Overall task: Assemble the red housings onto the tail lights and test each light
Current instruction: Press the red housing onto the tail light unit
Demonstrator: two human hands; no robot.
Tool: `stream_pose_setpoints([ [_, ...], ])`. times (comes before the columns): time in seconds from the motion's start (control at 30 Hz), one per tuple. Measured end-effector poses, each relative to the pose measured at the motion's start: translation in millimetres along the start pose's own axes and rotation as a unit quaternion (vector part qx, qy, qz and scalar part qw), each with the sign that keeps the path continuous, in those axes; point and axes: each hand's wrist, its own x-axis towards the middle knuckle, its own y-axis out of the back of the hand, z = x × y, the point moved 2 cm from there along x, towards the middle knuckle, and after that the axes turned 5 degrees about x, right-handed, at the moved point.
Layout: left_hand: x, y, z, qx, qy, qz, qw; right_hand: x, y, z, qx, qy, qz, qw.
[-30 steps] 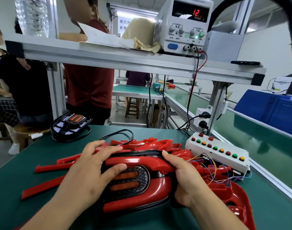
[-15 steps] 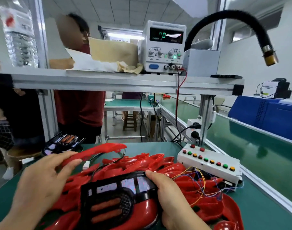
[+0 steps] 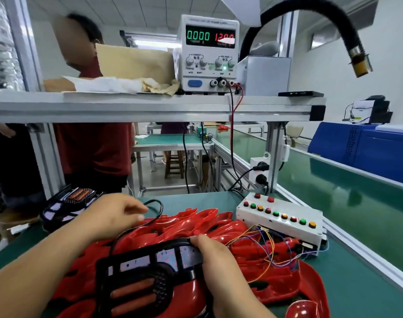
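A tail light [image 3: 136, 278], a black frame with silver panels and two orange bars, lies in a red housing [image 3: 191, 294] on top of a pile of red housings [image 3: 207, 223]. My right hand [image 3: 214, 260] grips the light's right end, thumb over its top edge. My left hand [image 3: 113, 216] hovers above the pile's left side. Its loosely curled fingertips reach the loop of a black cable [image 3: 158, 206]; motion blur hides any grip. The cable runs down to the light.
A second tail light [image 3: 69, 203] lies at the far left of the green table [image 3: 356, 301]. A white button box [image 3: 280, 221] with coloured wires [image 3: 264, 244] stands right of the pile. On the shelf, the power supply [image 3: 209, 53] reads 0.000 and 12. People stand behind the bench.
My left hand no longer holds the red strip it was lifting; it has moved right to the black cable. My right hand stays on the light's right end.
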Motion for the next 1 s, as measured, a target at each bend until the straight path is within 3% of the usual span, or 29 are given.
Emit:
stream_pose_setpoints([
  [0.1,36.1,-8.2,35.5,0.009,-0.055,-0.085,0.995,-2.2,0.0,-1.3,-0.006,0.028,0.007,1.000],
  [0.27,67.9,-30.0,83.5,0.036,-0.135,-0.165,0.976,-3.5,0.3,-3.1,-0.050,0.062,0.036,0.996],
  [0.43,78.1,-57.1,116.1,0.074,-0.155,-0.245,0.954,-2.4,1.0,-4.2,-0.051,0.054,0.038,0.997],
  [1.0,85.0,-84.0,134.0,0.137,-0.149,-0.262,0.943,0.4,0.1,-3.4,-0.065,0.042,0.062,0.995],
])
